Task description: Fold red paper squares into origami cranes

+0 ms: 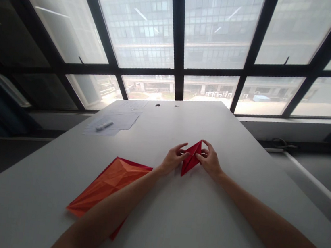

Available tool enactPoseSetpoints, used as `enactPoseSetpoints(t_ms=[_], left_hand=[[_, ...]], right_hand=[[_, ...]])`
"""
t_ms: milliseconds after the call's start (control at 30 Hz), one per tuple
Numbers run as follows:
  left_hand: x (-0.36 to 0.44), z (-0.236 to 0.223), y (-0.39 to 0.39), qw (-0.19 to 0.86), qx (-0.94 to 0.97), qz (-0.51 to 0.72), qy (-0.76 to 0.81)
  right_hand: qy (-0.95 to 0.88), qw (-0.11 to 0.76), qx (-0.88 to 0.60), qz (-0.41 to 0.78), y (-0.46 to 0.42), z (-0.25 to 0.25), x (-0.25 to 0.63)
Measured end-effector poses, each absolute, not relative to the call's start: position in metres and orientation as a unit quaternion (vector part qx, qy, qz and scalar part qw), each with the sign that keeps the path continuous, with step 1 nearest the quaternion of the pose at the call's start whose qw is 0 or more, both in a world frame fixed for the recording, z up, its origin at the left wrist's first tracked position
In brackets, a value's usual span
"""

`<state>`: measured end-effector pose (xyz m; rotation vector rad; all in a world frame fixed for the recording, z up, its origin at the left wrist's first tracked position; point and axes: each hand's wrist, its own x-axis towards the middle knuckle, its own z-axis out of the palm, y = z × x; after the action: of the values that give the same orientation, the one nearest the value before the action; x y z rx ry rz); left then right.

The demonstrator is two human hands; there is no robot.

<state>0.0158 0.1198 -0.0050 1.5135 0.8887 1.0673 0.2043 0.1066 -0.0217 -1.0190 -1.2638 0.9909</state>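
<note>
A small folded red paper piece (190, 160), diamond-shaped with pointed ends, lies on the white table (189, 220) between my hands. My left hand (174, 159) pinches its left edge with fingertips. On the other side, my right hand (209, 158) pinches its right edge, index finger curled over the top point. Both forearms reach forward across the table.
A larger creased orange-red paper sheet (105, 185) lies flat at my left, partly under my left forearm. White papers with a pen-like object (104, 125) sit at the far left of the table. Large dark-framed windows (176, 60) stand beyond the table's far edge.
</note>
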Motion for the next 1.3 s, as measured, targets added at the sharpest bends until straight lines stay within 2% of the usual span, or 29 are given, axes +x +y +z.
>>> enactPoseSetpoints(t_ms=[200,533,867,1100,1167,1300], left_hand=[[0.017,-0.005,0.118,0.512,0.649,0.408,0.388],[0.015,-0.004,0.117,0.495,0.654,0.419,0.390],[0.016,-0.002,0.119,0.506,0.662,0.415,0.364],[0.016,-0.006,0.121,0.504,0.649,0.434,0.370],[0.017,-0.008,0.122,0.492,0.645,0.449,0.375],[0.017,-0.010,0.124,0.439,0.648,0.468,0.411]], right_hand=[[-0.479,0.647,-0.441,0.397,0.111,-0.026,0.206],[-0.465,0.639,-0.447,0.418,0.109,-0.023,0.204],[-0.444,0.681,-0.457,0.361,0.112,-0.024,0.207],[-0.421,0.676,-0.474,0.374,0.115,-0.025,0.210],[-0.414,0.682,-0.508,0.324,0.116,-0.025,0.213],[-0.472,0.670,-0.562,0.112,0.117,-0.021,0.221]])
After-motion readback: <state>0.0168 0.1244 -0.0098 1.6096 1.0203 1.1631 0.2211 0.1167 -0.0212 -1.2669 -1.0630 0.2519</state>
